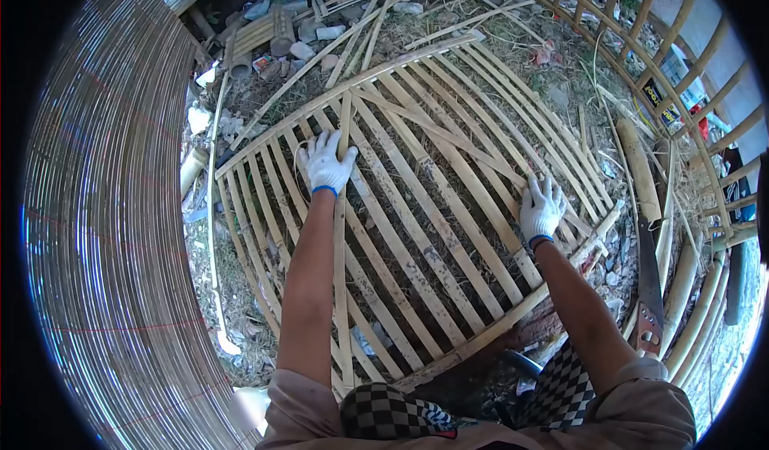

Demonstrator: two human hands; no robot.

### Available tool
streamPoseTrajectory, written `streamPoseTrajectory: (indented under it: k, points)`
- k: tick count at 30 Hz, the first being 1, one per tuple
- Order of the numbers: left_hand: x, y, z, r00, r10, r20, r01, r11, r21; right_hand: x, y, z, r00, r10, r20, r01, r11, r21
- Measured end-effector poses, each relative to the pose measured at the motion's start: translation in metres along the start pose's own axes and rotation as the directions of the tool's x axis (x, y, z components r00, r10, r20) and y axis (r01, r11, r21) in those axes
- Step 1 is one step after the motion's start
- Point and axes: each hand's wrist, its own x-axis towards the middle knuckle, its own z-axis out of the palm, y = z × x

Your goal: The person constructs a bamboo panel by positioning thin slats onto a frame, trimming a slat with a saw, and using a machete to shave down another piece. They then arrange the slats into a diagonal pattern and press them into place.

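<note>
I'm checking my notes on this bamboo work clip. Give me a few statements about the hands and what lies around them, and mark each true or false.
1. Both hands wear white gloves. True: the left hand and the right hand are gloved.
2. The left hand rests on a bamboo slat of the slatted bamboo panel. True.
3. The right hand holds the saw. False: the saw lies on the ground to the right, untouched; the hand rests on the panel.
4. The panel stands upright against a wall. False: it lies nearly flat over the ground.
5. A bamboo fence runs at upper right. True.
</note>
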Motion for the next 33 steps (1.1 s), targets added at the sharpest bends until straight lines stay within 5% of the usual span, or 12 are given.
streamPoseTrajectory:
  k: [8, 11, 12, 19, 33]
  points:
    - [0.108, 0.006, 0.057, 0.998, -0.027, -0.062, 0.029, 0.999, 0.04, 0.0, -0.002, 0.002, 1.0, -0.018, 0.003, 0.018, 1.0, 0.015]
    - [0.135, 0.011, 0.058, 0.998, 0.058, -0.025, -0.056, 0.997, 0.057, 0.0, -0.002, -0.002, 1.0, -0.02, 0.01, 0.02, 1.0, 0.003]
    - [0.14, 0.013, 0.06, 0.983, 0.132, -0.126, -0.122, 0.989, 0.09, 0.0, -0.007, -0.007, 1.0, -0.014, 0.022, 0.014, 1.0, -0.009]
    - [0.152, 0.029, 0.045, 1.0, 0.005, 0.021, -0.005, 1.0, 0.02, 0.0, -0.005, -0.004, 0.999, -0.032, 0.006, 0.032, 0.999, -0.007]
    - [0.154, 0.027, 0.05, 1.0, -0.003, -0.011, 0.003, 0.999, 0.032, -0.001, -0.002, -0.004, 0.999, -0.049, 0.004, 0.048, 0.998, 0.041]
